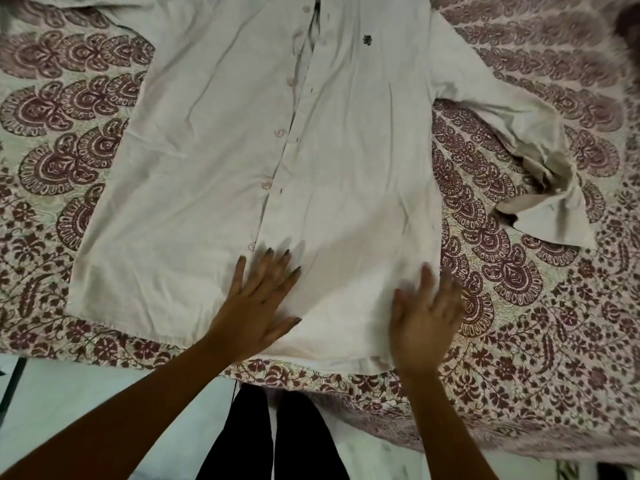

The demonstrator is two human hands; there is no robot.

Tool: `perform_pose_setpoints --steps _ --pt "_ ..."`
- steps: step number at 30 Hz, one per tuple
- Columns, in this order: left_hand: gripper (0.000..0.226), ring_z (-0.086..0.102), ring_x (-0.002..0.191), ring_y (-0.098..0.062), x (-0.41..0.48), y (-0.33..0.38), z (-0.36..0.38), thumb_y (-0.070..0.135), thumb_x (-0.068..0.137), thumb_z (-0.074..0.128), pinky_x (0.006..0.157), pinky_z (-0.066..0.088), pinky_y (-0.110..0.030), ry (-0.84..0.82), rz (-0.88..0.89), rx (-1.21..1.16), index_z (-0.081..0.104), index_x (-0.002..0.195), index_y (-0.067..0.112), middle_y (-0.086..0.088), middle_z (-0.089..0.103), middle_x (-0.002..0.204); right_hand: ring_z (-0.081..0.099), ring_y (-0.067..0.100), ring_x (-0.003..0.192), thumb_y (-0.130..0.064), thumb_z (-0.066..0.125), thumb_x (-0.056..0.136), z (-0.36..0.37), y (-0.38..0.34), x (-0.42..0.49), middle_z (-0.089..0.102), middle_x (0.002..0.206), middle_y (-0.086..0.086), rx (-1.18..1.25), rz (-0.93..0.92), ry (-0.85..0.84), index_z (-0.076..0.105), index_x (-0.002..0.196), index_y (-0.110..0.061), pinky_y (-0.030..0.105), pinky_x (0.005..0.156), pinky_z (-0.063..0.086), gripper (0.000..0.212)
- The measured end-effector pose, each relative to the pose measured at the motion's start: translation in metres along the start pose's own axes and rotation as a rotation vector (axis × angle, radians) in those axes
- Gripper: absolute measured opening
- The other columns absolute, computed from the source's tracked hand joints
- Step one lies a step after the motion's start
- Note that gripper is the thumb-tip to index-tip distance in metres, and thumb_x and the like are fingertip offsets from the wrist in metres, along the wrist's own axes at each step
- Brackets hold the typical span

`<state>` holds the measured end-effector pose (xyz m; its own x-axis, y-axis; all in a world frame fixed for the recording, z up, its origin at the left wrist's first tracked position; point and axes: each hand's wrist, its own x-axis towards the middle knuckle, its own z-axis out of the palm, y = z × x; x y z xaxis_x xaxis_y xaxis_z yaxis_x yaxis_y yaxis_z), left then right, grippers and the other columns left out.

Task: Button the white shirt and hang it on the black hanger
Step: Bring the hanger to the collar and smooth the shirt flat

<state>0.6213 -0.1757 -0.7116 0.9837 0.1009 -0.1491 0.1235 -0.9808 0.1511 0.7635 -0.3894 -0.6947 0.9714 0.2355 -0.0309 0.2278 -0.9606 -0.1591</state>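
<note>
— Where is the white shirt [214, 168]?
— Front up on the maroon-patterned bedspread [519, 306], unfastened, hem nearest the person.
— The hands?
— Apart, both flat on the cloth near the hem: left hand [258, 299] below the lowest button [251, 246], right hand [424, 313] at the side edge.
— Any writing?
— A dark chest emblem [367, 39], too small to read.

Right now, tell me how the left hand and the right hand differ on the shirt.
The left hand lies just below the lowest button, while the right hand lies at the side edge of the white shirt. The left hand is splayed wide, the right hand narrower. The left hand looks sharp, the right hand blurred. Both lie flat, palms down, near the hem.
</note>
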Motion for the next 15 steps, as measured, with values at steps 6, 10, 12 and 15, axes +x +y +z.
perform_pose_setpoints --steps 6,10,12,15 --pt "0.083 0.004 0.144 -0.033 0.031 0.009 0.010 0.074 0.084 0.030 0.110 0.014 -0.063 -0.068 0.061 0.006 0.020 0.148 0.022 -0.010 0.010 0.157 -0.021 0.033 0.142 -0.075 0.005 0.081 0.023 0.020 -0.025 -0.021 0.156 0.006 -0.142 -0.065 -0.319 -0.015 0.147 -0.033 0.055 0.111 -0.015 0.080" --pt "0.079 0.007 0.145 -0.030 0.026 0.006 0.013 0.070 0.086 0.030 0.110 0.018 -0.060 -0.033 0.055 -0.006 0.021 0.148 0.022 -0.008 0.011 0.157 -0.022 0.035 0.140 -0.080 -0.001 0.076 0.019 0.025 -0.026 -0.024 0.154 0.008 -0.183 0.015 -0.353 -0.016 0.147 -0.028 0.057 0.110 -0.017 0.088" --pt "0.076 0.007 0.145 -0.031 0.028 0.004 0.011 0.067 0.089 0.026 0.111 0.017 -0.060 0.001 0.055 -0.004 0.021 0.148 0.020 -0.010 0.013 0.156 -0.019 0.035 0.141 -0.080 0.000 0.078 0.017 0.015 -0.025 -0.020 0.155 0.011 -0.157 0.014 -0.317 -0.009 0.149 -0.023 0.058 0.112 -0.011 0.091" --pt "0.074 0.008 0.144 -0.033 0.043 -0.002 0.003 0.063 0.091 0.022 0.113 0.012 -0.056 0.069 0.011 0.016 0.021 0.147 0.016 -0.013 0.014 0.156 -0.009 0.035 0.144 -0.075 0.007 0.083 0.015 -0.009 -0.016 -0.007 0.157 0.014 -0.117 -0.106 -0.222 -0.001 0.150 -0.019 0.052 0.113 -0.011 0.088"
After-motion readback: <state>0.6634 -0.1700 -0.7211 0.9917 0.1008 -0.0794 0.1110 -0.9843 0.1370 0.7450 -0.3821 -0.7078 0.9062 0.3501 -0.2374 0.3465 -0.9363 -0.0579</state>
